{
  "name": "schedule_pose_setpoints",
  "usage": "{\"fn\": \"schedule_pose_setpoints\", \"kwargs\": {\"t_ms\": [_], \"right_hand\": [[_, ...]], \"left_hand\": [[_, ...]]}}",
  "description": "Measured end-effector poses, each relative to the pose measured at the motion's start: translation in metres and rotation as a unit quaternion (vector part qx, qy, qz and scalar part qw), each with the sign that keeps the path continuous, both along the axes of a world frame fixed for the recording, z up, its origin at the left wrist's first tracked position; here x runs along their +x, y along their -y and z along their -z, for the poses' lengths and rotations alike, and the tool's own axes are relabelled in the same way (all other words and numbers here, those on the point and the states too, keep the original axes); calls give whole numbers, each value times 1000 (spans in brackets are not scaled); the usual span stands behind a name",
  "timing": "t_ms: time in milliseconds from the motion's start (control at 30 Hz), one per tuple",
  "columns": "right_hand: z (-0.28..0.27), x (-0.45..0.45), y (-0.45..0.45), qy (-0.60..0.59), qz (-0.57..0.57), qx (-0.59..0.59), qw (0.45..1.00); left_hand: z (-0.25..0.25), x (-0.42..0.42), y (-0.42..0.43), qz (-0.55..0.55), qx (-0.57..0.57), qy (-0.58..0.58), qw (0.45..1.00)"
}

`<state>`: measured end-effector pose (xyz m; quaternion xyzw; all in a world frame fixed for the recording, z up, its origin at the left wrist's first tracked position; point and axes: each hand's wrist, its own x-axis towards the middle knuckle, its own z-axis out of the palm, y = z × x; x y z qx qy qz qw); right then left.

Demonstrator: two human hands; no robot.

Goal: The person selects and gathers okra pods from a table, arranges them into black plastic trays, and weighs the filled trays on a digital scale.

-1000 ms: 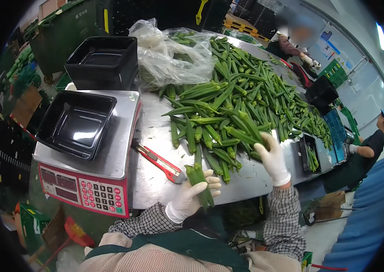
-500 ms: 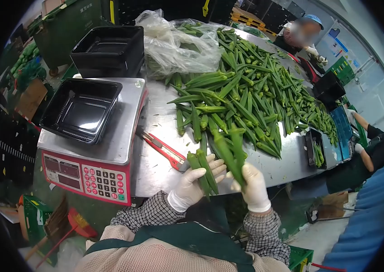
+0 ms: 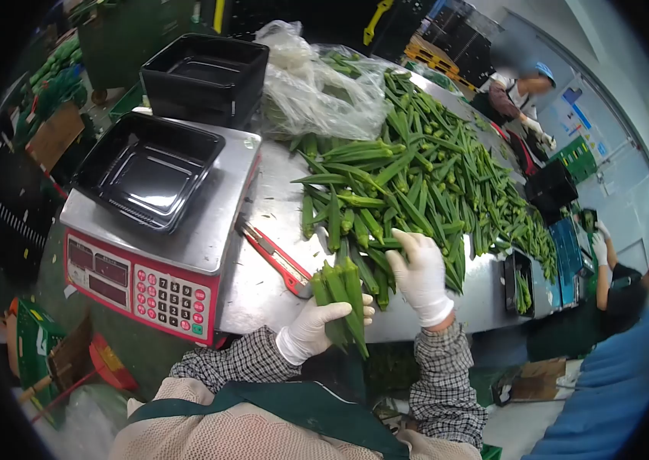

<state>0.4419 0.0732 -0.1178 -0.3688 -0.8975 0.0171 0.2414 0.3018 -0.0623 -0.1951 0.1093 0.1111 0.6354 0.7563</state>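
Note:
Several green okra pods [image 3: 342, 297] are bunched in my white-gloved left hand [image 3: 307, 331], its thumb pressed across them near the table's front edge. My right hand [image 3: 422, 282], also gloved, hovers at the near edge of the okra pile [image 3: 424, 184]. Its thumb and fingers are apart, and I see nothing between them. A red box cutter [image 3: 282, 261] lies on the metal table left of the pile, its near end close to the held pods. On the red-fronted scale [image 3: 140, 287] to the left sits a black plastic tray [image 3: 148, 170] with nothing in it.
Stacked black trays [image 3: 205, 84] stand behind the scale. A clear plastic bag [image 3: 324, 96] lies at the pile's far left. On the right, a black tray [image 3: 522, 287] holds some okra near a blue crate [image 3: 570, 241]. Two co-workers are on the far right side.
My right hand has let go of its okra pods and moved up towards the pile, opening. The bunch in my left hand has grown. The camera view has shifted slightly.

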Motion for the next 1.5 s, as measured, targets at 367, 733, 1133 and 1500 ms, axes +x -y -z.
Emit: {"fn": "schedule_pose_setpoints", "kwargs": {"t_ms": [367, 733, 1133, 1500], "right_hand": [[-14, 3, -36, -360, 36, -322, 875], [-43, 31, -13, -363, -24, -524, 771], [-53, -7, 44, -167, -134, -258, 942], [-29, -10, 107, -105, -271, -204, 935]], "left_hand": [[1, -1, 2, 3, 1, 9, 1000], [0, -1, 0, 19, -17, 25, 999], [-8, -5, 4, 21, 4, -10, 1000], [-2, -4, 6, 72, -4, 93, 993]]}}
